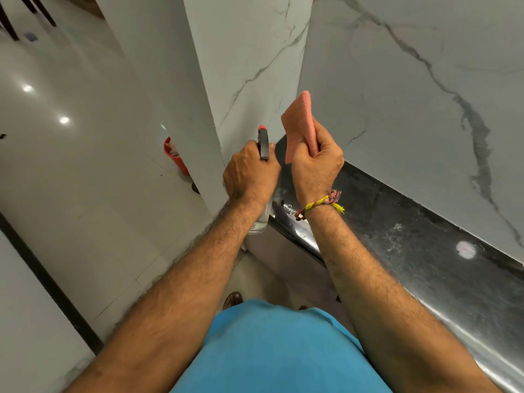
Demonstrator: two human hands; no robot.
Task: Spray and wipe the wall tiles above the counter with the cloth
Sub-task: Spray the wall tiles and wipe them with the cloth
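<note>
My left hand (251, 171) grips a clear spray bottle (262, 219) with a black trigger head and a red nozzle tip (263, 137) that points at the white marble wall tiles (255, 61) in the corner. My right hand (316, 163) holds a folded pink cloth (299, 120) upright, just right of the nozzle and in front of the tiles, apart from the wall. The bottle's body is mostly hidden behind my left wrist.
A glossy black counter (411, 239) runs along the foot of the right-hand tiled wall (411, 95). A red bucket (175, 157) stands on the pale floor behind the wall's left edge. Dark chair legs (11, 21) show at the far top left.
</note>
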